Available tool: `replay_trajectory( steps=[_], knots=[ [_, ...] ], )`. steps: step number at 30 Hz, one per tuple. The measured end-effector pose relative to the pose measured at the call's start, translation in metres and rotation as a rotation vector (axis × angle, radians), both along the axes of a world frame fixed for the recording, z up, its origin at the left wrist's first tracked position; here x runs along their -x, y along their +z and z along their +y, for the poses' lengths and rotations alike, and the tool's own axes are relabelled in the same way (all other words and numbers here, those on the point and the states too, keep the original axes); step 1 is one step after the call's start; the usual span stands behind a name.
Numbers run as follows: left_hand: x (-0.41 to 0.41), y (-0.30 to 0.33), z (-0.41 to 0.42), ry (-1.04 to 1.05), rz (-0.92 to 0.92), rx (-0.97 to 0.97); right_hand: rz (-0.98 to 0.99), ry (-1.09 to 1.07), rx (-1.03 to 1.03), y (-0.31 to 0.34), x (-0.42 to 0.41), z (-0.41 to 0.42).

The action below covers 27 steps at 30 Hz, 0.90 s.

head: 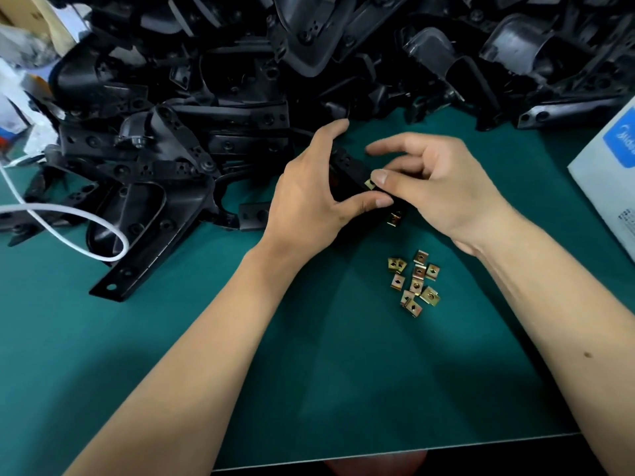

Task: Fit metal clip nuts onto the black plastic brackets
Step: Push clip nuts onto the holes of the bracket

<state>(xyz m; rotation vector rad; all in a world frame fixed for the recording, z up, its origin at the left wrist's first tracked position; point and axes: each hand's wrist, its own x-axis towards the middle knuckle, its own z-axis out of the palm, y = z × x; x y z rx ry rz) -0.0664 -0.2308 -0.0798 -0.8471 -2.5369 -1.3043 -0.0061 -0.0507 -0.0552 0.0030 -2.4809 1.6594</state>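
My left hand grips a black plastic bracket above the green mat, thumb under its near edge. My right hand pinches a brass-coloured clip nut against the bracket's right end, thumb on top of it. A second clip nut shows lower on the same bracket, just below my right thumb. Several loose clip nuts lie in a small cluster on the mat between my forearms. Much of the held bracket is hidden by my fingers.
A large heap of black plastic brackets fills the far side and left of the green mat. A white cable loops over the left brackets. A white box sits at the right edge. Bags and cartons are at far left.
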Motion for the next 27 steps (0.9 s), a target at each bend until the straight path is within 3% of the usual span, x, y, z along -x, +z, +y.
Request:
replay_trajectory(
  steps=[3, 7, 9, 16, 23, 27],
  knots=[
    [0.004, -0.001, 0.0, 0.036, -0.031, -0.029, -0.024, -0.059, -0.042, 0.002, 0.003, 0.012],
    [0.005, -0.003, -0.002, 0.076, -0.069, -0.081, -0.096, 0.0, -0.506, 0.005, 0.003, 0.037],
    [0.006, -0.004, -0.003, 0.078, -0.098, -0.104, -0.164, 0.107, -0.58, 0.007, 0.0, 0.039],
    [0.003, -0.001, -0.007, 0.037, -0.138, -0.079, -0.135, 0.163, -0.614, 0.008, 0.0, 0.039],
    [0.004, -0.003, -0.008, 0.025, -0.102, -0.055, -0.041, 0.07, -0.415, 0.001, 0.003, 0.035],
    [0.003, -0.002, -0.007, 0.034, -0.106, -0.056, -0.09, 0.167, -0.52, 0.0, 0.001, 0.034]
  ],
)
